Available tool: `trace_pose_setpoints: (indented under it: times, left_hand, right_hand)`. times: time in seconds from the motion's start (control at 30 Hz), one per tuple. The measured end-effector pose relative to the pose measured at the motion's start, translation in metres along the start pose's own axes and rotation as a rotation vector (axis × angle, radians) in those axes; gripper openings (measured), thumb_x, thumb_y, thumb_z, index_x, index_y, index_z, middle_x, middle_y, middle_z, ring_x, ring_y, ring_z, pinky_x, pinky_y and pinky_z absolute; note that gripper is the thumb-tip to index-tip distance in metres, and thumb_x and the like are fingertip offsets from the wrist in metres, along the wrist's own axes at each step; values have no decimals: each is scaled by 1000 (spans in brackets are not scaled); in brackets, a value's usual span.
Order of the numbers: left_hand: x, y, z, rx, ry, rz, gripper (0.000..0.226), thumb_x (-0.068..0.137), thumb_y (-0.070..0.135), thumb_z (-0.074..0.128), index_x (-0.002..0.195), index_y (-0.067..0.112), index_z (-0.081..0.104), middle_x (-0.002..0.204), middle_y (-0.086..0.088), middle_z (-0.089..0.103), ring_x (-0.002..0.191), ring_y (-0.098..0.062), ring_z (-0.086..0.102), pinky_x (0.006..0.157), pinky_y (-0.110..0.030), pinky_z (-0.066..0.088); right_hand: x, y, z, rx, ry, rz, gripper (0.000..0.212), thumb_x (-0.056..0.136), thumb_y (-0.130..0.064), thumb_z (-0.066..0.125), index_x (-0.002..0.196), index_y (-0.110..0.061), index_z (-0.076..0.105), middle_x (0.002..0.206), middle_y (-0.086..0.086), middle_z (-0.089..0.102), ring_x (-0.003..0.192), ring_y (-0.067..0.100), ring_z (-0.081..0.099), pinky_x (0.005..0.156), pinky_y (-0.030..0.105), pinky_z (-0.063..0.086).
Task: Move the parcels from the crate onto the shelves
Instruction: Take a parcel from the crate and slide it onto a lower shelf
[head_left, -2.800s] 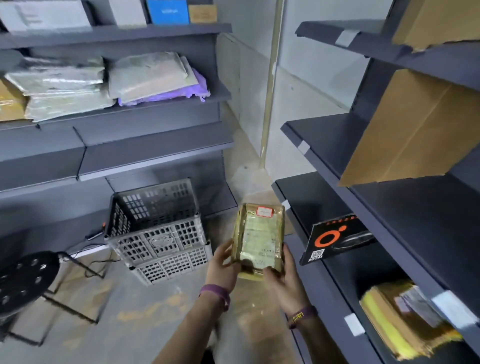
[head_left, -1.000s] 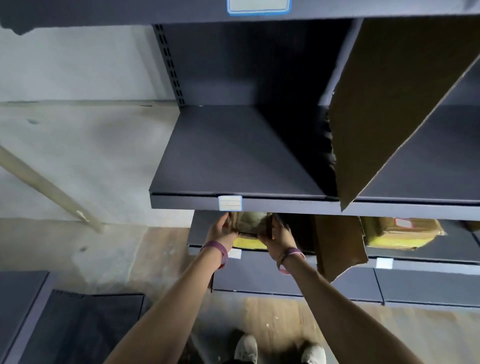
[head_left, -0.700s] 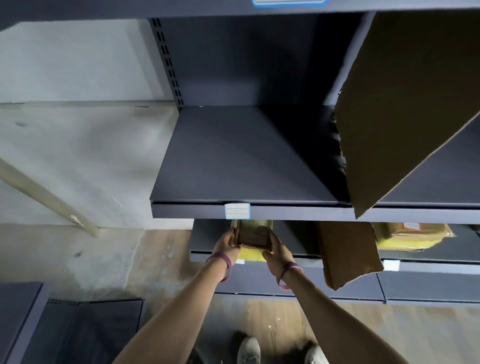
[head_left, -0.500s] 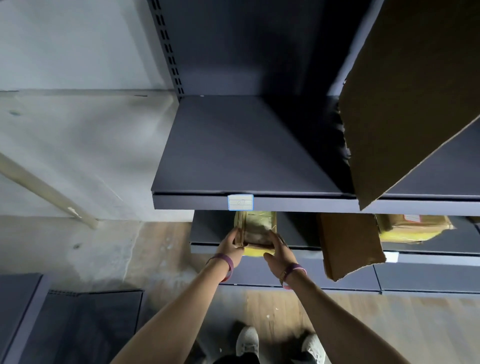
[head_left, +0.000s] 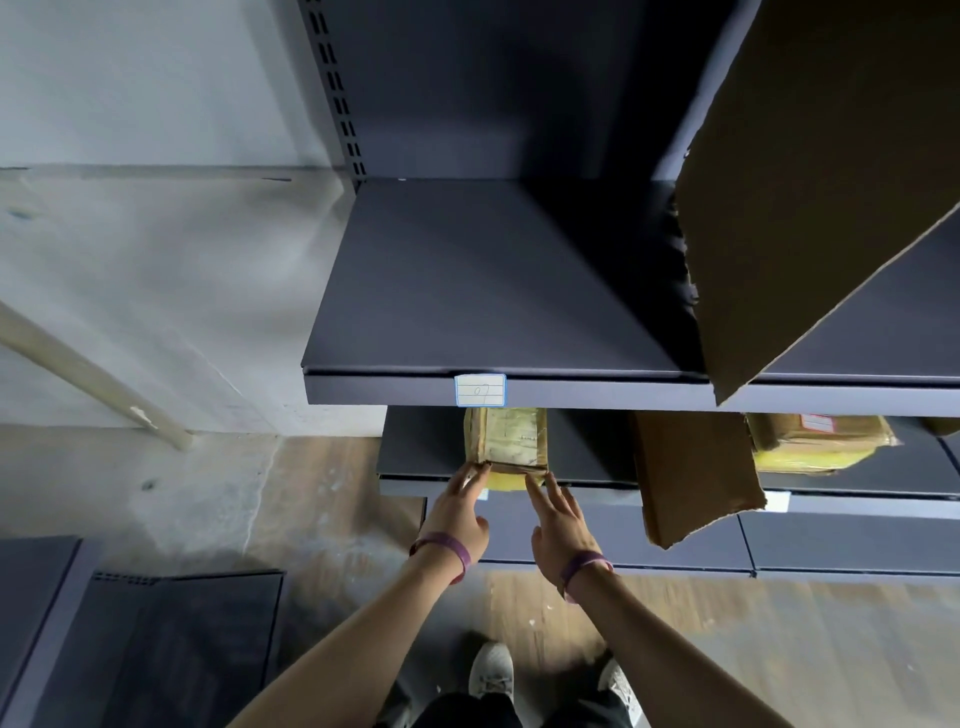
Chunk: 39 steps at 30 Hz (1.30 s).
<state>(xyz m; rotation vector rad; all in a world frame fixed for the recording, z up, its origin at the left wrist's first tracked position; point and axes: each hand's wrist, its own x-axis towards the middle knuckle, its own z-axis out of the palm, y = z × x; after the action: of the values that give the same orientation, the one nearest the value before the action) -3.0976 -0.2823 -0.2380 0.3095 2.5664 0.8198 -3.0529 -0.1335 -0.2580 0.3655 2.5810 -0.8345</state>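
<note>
A small tan taped parcel (head_left: 506, 440) lies flat on the lower dark shelf (head_left: 421, 452), on top of a yellow packet (head_left: 511, 480) at the shelf's front edge. My left hand (head_left: 460, 512) has straight fingers whose tips touch the parcel's near left corner. My right hand (head_left: 558, 525) is just below the parcel's near right corner, fingers straight. Neither hand holds anything. The crate is out of sight.
A dark shelf (head_left: 493, 291) with a white label (head_left: 479, 389) juts out above the parcel. A cardboard divider (head_left: 810, 171) leans at upper right, another piece (head_left: 691, 473) stands right of the parcel. Further right lies a tan-and-yellow parcel (head_left: 815, 441). Floor and my shoes (head_left: 491, 675) below.
Both hands carried the parcel from the aisle to the lower shelf, set it down on the yellow packet and let go; the fingers are now straightened at its near edge.
</note>
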Motion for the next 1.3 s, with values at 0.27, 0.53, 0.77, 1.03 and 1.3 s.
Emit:
trace_pose_setpoints:
  times: [0.27, 0.53, 0.77, 1.03, 1.3]
  left_hand:
    - [30, 7, -19, 0, -69, -65, 69, 91, 5, 47, 150, 25, 18, 159, 9, 3, 142, -16, 25, 111, -23, 26]
    - [29, 7, -16, -83, -21, -77, 65, 91, 7, 49, 148, 24, 26, 158, 5, 14, 140, -18, 28, 110, -26, 29]
    - [1, 32, 14, -172, -70, -61, 60, 90, 9, 51, 146, 20, 32, 152, -1, 31, 138, -18, 32, 109, -27, 28]
    - [-45, 89, 64, -193, -179, -49, 57, 93, 14, 51, 146, 24, 31, 153, 1, 31, 138, -22, 34, 106, -34, 37]
    - [-135, 182, 139, -42, -354, 126, 55, 91, 22, 53, 143, 23, 35, 150, -2, 36, 137, -20, 34, 108, -34, 32]
  right_hand:
    - [32, -14, -16, 11, -49, -14, 80, 90, 7, 36, 153, -31, 6, 161, -4, -8, 148, 26, -4, 118, 38, 17]
    - [21, -15, -19, 51, -31, 16, 77, 91, 3, 40, 153, -30, 6, 161, -2, -4, 148, 26, 1, 119, 38, 20]
    - [-24, 5, -19, 141, 11, 127, 71, 95, -5, 45, 153, -26, 9, 160, 2, 15, 145, 25, 22, 114, 35, 30]
    - [-98, 57, -15, 237, 91, 278, 67, 98, -12, 47, 151, -33, 13, 158, -1, 19, 142, 25, 30, 109, 36, 36]
    - [-230, 161, -36, 343, 298, 406, 66, 95, -21, 51, 152, -25, 16, 156, 2, 25, 140, 28, 30, 113, 39, 33]
